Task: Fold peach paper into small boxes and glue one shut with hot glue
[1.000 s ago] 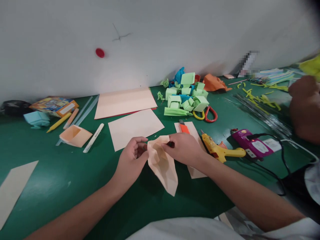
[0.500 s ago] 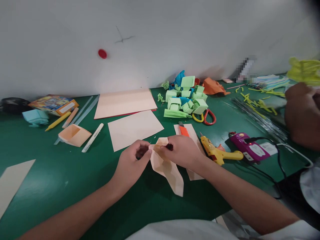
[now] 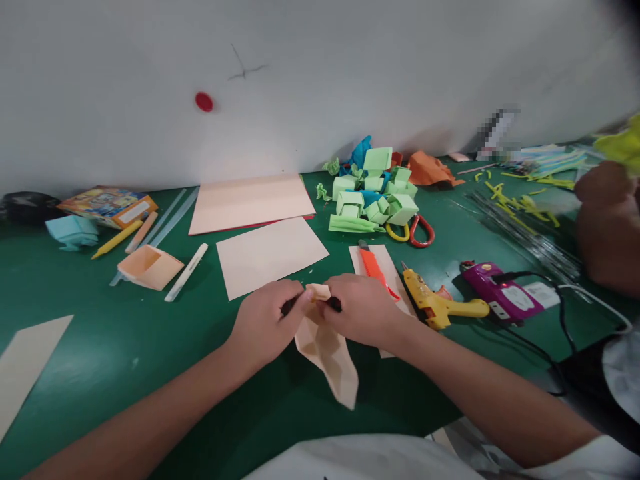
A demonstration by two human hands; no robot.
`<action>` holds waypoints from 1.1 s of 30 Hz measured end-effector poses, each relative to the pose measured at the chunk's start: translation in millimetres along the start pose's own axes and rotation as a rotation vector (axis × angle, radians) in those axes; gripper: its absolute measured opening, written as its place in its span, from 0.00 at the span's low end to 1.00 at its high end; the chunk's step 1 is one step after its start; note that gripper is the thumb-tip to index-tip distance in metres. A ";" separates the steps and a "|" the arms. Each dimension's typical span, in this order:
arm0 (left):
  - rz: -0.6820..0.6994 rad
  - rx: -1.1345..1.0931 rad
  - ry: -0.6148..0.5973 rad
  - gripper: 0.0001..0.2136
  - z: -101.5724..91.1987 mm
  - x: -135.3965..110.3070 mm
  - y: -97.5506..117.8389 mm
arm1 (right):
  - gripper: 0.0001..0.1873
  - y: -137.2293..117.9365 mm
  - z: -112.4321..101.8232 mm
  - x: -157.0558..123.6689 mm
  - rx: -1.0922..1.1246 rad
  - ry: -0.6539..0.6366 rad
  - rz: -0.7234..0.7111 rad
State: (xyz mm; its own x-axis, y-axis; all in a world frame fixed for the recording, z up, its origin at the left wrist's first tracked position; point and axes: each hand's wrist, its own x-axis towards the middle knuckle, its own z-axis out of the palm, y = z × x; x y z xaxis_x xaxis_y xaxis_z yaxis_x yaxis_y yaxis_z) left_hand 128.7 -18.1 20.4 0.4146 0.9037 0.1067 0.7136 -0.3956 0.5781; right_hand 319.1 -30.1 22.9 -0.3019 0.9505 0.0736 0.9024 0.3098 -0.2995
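- left hand (image 3: pixel 267 320) and right hand (image 3: pixel 357 307) meet at mid-bench, knuckles almost touching; between them, a folded peach paper piece (image 3: pixel 327 353)
- left grip closed, thumb and fingers pinched on the paper's top edge; right grip closed too, pinching that same edge from the other side
- the paper hangs from the pinch towards the person, creased tip low over the green bench (image 3: pixel 100 347); touching it or not, cannot tell
- just behind the right hand, an orange box cutter (image 3: pixel 374 265) lies on a narrow peach strip (image 3: pixel 387 257); a yellow glue gun (image 3: pixel 440 303) sits just beside
- a flat peach sheet (image 3: pixel 270 253) lies beyond the left hand; a heap of green folded paper cubes (image 3: pixel 373 197) near the wall
- far right, another person's hand (image 3: pixel 607 227), well apart
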 end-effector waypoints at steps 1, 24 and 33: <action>-0.002 0.024 -0.013 0.18 -0.1 -0.3 0.7 | 0.12 -0.1 0.2 -0.2 0.005 -0.003 -0.003; 0.044 0.252 0.058 0.11 -1.7 -13.8 0.3 | 0.16 4.5 -0.1 3.0 0.071 -0.009 0.067; 0.109 0.154 -0.013 0.09 -8.1 -1.3 -9.6 | 0.16 5.8 -0.3 3.2 0.115 -0.016 0.007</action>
State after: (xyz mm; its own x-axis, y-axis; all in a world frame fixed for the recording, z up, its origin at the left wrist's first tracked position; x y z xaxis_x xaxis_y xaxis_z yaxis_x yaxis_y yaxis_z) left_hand 116.7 -14.1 21.2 0.5004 0.8526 0.1506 0.7420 -0.5120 0.4327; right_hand 323.5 -25.3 21.6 -0.3013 0.9519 0.0563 0.8634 0.2974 -0.4075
